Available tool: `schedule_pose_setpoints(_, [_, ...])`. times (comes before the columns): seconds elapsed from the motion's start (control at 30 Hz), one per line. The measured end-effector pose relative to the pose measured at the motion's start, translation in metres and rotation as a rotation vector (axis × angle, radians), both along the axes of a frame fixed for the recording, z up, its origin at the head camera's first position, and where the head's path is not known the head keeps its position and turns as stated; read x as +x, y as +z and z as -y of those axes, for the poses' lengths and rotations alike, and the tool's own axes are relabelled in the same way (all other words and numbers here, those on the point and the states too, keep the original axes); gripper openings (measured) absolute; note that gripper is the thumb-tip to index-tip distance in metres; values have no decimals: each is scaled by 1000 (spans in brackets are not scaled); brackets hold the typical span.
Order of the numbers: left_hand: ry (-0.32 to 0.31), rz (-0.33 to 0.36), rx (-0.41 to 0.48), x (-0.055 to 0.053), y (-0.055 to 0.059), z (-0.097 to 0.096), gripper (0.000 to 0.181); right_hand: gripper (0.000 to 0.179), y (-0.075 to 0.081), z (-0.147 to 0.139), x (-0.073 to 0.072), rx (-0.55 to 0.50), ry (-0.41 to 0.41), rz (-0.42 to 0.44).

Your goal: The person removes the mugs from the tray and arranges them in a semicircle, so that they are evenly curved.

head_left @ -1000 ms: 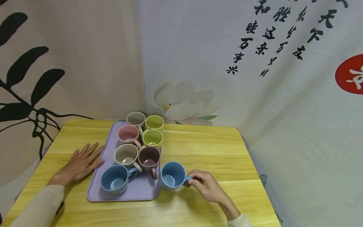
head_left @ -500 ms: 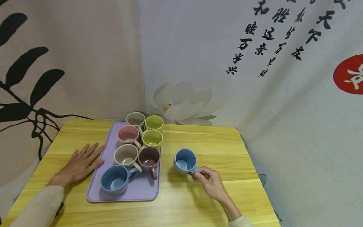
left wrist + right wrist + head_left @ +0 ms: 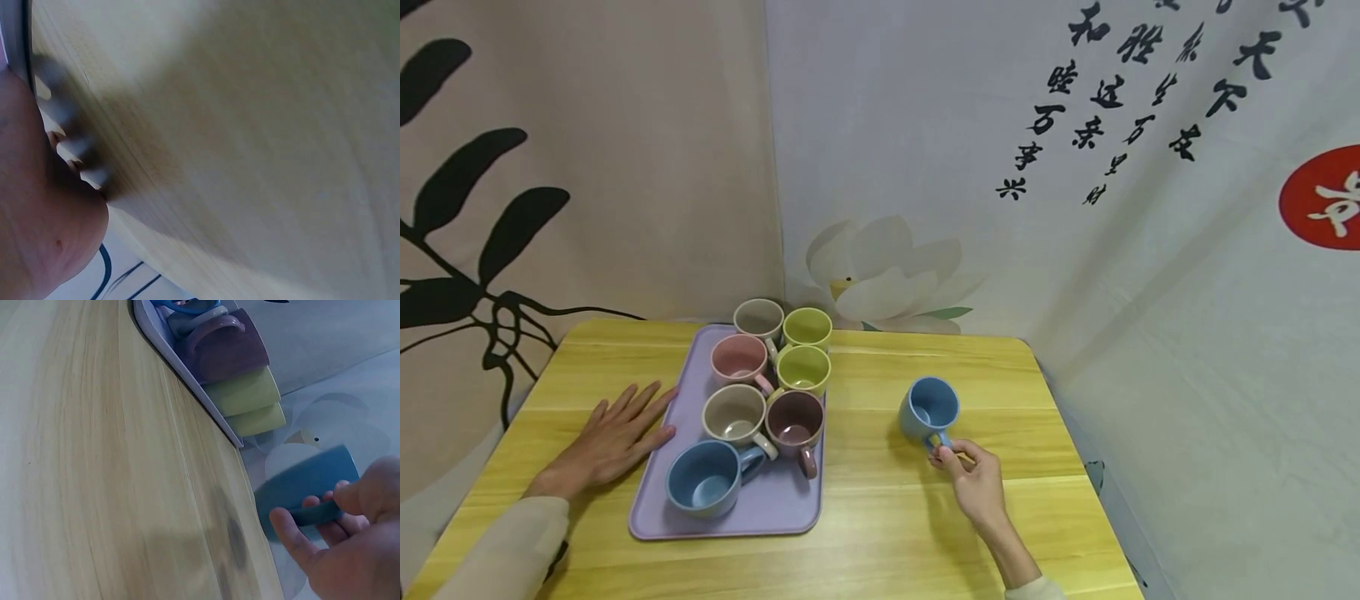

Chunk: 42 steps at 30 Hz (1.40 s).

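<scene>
A blue mug [image 3: 929, 407] is held by its handle in my right hand [image 3: 977, 483], right of the tray. In the right wrist view its shadow lies apart from the blue mug [image 3: 312, 478], so it seems just above the table. The lilac tray [image 3: 775, 515] carries another blue mug [image 3: 702, 479] at its near left corner. Behind that stand two greyish mugs [image 3: 733, 414], a pink mug [image 3: 737, 358], a dark mauve mug [image 3: 795, 421] and two lime green mugs [image 3: 803, 369]. My left hand [image 3: 606, 446] lies spread on the table, fingertips touching the tray's left edge.
The wooden table [image 3: 880, 542] reaches back to a hanging cloth [image 3: 910, 150] printed with a lotus and black characters. Its right edge [image 3: 1075, 442] runs beside more cloth. Dark cables [image 3: 104, 275] show below the table edge in the left wrist view.
My right hand has carried the blue mug from beside the tray's near right corner rightward and farther back, turning its handle toward me. The left hand and the tray have stayed put.
</scene>
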State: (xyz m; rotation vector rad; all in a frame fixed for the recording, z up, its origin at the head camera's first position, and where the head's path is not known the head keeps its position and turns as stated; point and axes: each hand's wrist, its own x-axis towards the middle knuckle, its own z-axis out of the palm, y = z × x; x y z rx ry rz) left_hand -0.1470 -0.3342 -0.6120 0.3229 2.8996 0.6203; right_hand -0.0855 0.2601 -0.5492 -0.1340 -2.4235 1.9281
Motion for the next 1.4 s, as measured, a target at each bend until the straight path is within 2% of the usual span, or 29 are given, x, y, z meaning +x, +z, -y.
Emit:
schedule_pose_setpoints(0.37, [1, 6, 1, 1, 2, -1, 83, 17, -5, -17, 0, -72, -206, 61])
schedule_pose_setpoints(0.67, [0, 0, -1, 2, 2, -1, 83, 26, -6, -35, 4, -110, -318, 138])
schedule_pose_setpoints(1.0, [-13, -10, -5, 3, 3, 0, 83, 26, -12, -59, 6, -196, -433, 99])
schedule_pose_setpoints(1.3, [-13, -5, -4, 2, 1, 0, 83, 9, -17, -71, 6, -267, -540, 46])
schedule_pose_setpoints(1.4, [-12, -4, -3, 1, 1, 0, 83, 9, -18, -74, 6, -298, -571, 41])
